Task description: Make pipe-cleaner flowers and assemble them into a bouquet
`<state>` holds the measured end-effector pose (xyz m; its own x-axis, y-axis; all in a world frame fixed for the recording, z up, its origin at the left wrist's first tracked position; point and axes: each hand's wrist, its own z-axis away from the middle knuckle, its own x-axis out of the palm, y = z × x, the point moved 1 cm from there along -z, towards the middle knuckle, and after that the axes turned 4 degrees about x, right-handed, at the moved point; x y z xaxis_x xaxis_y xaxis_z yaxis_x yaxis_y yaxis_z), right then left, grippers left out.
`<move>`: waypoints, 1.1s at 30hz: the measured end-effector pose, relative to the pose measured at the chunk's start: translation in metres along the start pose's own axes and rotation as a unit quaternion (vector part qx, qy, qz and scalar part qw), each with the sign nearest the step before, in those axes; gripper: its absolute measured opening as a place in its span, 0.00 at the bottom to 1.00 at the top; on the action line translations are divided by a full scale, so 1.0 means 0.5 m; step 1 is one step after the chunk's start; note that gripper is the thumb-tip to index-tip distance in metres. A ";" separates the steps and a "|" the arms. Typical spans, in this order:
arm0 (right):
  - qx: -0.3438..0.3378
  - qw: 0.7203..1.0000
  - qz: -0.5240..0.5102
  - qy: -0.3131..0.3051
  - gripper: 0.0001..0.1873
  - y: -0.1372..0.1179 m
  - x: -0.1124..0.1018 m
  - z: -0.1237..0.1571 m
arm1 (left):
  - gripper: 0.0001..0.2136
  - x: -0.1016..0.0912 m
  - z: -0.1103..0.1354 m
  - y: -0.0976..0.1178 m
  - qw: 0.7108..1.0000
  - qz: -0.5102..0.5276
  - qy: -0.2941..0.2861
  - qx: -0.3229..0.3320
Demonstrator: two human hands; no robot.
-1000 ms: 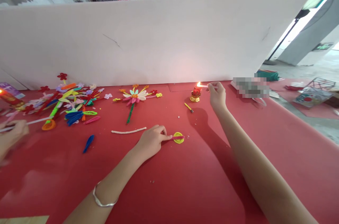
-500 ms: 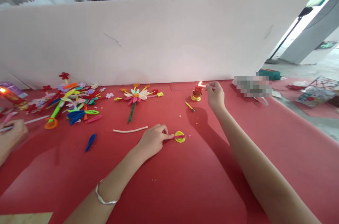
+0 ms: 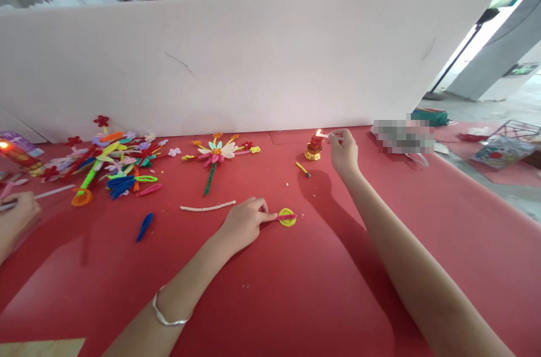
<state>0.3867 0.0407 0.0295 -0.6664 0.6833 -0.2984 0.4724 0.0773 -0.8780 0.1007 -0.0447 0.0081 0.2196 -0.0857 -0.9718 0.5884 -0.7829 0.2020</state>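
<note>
My left hand is closed, its fingertips pinching one end of a pink pipe cleaner piece. That piece lies across a yellow pipe cleaner ring on the red tabletop. Farther back, my right hand pinches a thin whitish stick, likely a glue stick, with its tip at the flame of a red candle in a gold holder. A yellow pencil stub lies near the candle. Left of my left hand are a white pipe cleaner and a blue loop.
Pipe cleaner flowers with a green stem lie behind my left hand. A colourful pile of pieces sits at left, near another person's hand and a second lit candle. A white board stands along the back.
Both my hands hold nearly the same place. The other person's hand at the left edge has shifted slightly left with its stick.
</note>
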 end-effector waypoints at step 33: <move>-0.076 0.924 -0.365 -0.081 0.13 -0.238 -0.179 0.039 | 0.20 0.021 -0.002 0.022 0.993 -0.075 0.020 -0.084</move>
<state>0.3790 -0.0437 0.1534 -0.9114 0.2918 0.2903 -0.0702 0.5848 -0.8081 0.1101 -0.0538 0.0004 0.1475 0.0510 -0.9877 0.7376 -0.6710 0.0755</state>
